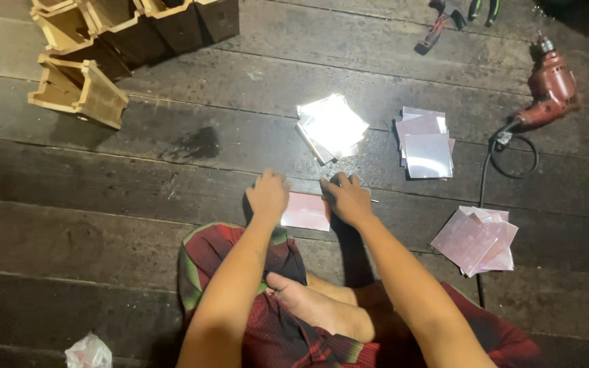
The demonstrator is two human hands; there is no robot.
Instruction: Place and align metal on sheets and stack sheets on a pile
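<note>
A square pinkish shiny sheet [305, 211] lies flat on the dark wooden floor in front of my crossed legs. My left hand [268, 193] rests fingers-down on its left edge. My right hand [347, 197] presses on its right edge, and a thin dark tool tip seems to poke out to the right of the fingers; I cannot tell what it is. Both hands touch the sheet rather than lift it.
Three piles of similar shiny squares lie nearby: one bright pile [331, 127] ahead, one [426, 143] to its right, one [477, 238] at my right. A red power drill [549, 88] with cord lies far right. Wooden box frames [103, 48] stand at top left. Pliers [444, 20] lie at top.
</note>
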